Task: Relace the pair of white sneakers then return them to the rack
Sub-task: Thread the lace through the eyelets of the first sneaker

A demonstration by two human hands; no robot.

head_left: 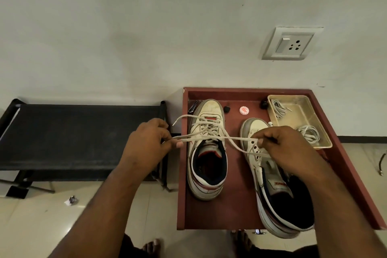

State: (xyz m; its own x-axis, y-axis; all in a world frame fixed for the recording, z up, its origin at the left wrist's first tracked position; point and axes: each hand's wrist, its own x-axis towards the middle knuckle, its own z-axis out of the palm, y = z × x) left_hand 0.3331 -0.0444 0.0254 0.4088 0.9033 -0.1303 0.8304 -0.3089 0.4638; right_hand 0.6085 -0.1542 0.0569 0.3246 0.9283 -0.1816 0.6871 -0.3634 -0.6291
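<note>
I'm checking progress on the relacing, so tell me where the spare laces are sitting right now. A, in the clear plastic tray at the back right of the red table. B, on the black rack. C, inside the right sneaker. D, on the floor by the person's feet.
A: two loose bundles of spare laces lie in the clear plastic tray, at the back right of the red table.

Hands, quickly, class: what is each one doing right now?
Left hand: pinches one end of the lace.
Right hand: pinches the other end.
</note>
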